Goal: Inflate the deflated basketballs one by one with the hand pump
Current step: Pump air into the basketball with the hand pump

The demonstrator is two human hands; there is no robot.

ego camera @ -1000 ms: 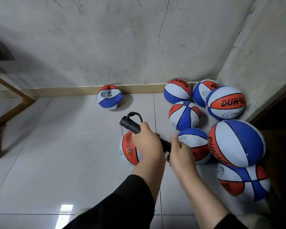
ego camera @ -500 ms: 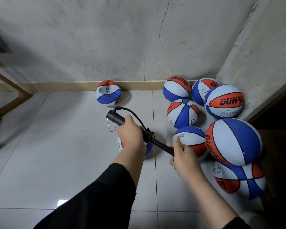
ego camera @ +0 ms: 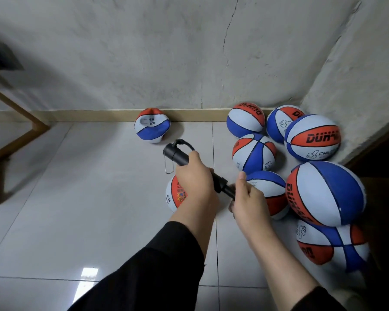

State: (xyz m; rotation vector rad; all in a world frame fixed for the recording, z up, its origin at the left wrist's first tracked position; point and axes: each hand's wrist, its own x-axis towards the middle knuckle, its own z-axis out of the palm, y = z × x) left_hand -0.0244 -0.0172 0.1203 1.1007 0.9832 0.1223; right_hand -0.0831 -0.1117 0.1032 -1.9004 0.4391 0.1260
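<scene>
right now the left hand (ego camera: 194,179) curls its grip around the black hand pump (ego camera: 182,158) barrel at frame centre, and the right hand (ego camera: 248,202) is wrapped around the pump's handle end. under the left hand a red and white basketball (ego camera: 174,195) lies on the tiled floor (ego camera: 76,198). a dented, deflated ball (ego camera: 152,129) sits by the skirting. on the right, round balls read "duhan" (ego camera: 313,138), one adding "chil".
</scene>
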